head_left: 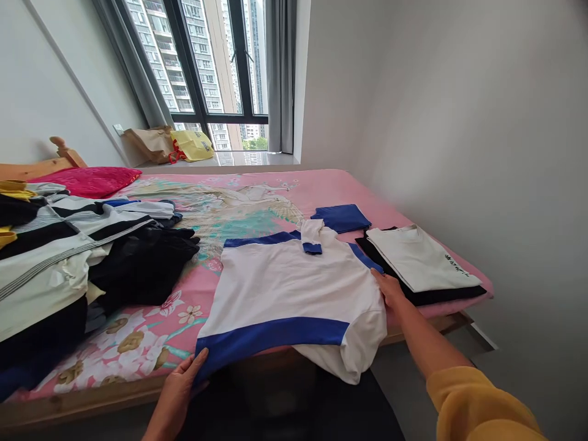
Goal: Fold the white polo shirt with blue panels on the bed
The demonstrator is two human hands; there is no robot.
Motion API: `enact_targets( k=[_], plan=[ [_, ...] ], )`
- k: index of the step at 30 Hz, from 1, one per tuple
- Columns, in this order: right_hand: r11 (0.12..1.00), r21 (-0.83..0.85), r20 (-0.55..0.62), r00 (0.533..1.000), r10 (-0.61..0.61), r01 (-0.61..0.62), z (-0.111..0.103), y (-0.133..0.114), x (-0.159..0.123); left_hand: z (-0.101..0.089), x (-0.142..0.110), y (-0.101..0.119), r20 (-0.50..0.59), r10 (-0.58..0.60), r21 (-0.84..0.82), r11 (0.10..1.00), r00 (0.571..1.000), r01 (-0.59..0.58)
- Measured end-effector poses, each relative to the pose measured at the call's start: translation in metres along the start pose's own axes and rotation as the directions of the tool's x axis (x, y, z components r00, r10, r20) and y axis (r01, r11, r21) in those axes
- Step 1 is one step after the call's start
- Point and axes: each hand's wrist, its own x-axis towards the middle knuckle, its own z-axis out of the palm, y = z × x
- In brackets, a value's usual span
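A white shirt with blue panels lies spread over the front edge of the bed, one part drooping past the edge. Its near-left blue corner is pinched by my left hand, thumb on top. At the shirt's right side, my right hand grips the cloth by the blue stripe; its fingertips are partly hidden. One white sleeve with a blue cuff lies folded inward across the shirt's far side.
Folded blue cloth lies beyond the shirt. A folded white shirt rests on black cloth to the right. Heaped clothes cover the bed's left side. A wooden bed frame runs along the front; a wall stands at right.
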Motion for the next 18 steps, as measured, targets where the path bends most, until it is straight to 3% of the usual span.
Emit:
enact_targets(
  k=[4,7,10,12,15,18],
  plan=[
    [0.986,0.085,0.17,0.977,0.13,-0.146,-0.018,0.026,-0.059,-0.009,0.008,-0.016,0.054,0.013,-0.015,1.0,0.998,-0.012],
    [0.948,0.161,0.387,0.901,0.196,-0.275,-0.028,0.052,-0.119,-0.009,0.008,-0.022,0.061,-0.008,-0.039,0.999,0.998,0.01],
    [0.96,0.117,0.563,0.813,0.148,-0.256,-0.027,0.069,-0.166,-0.005,0.001,-0.015,0.044,-0.033,-0.069,0.997,0.998,0.036],
    [0.974,0.076,0.602,0.788,0.125,-0.213,-0.024,0.069,-0.182,-0.002,-0.006,-0.006,0.068,-0.036,-0.107,0.993,0.997,0.043],
    [0.965,0.101,0.535,0.831,0.154,-0.243,-0.03,0.05,-0.182,0.001,-0.017,0.007,0.114,0.015,-0.169,0.986,0.993,0.005],
    [0.916,0.334,0.423,0.904,0.065,-0.222,-0.043,0.023,-0.173,0.004,-0.024,0.015,0.14,0.062,-0.181,0.983,0.988,-0.036]
  ],
)
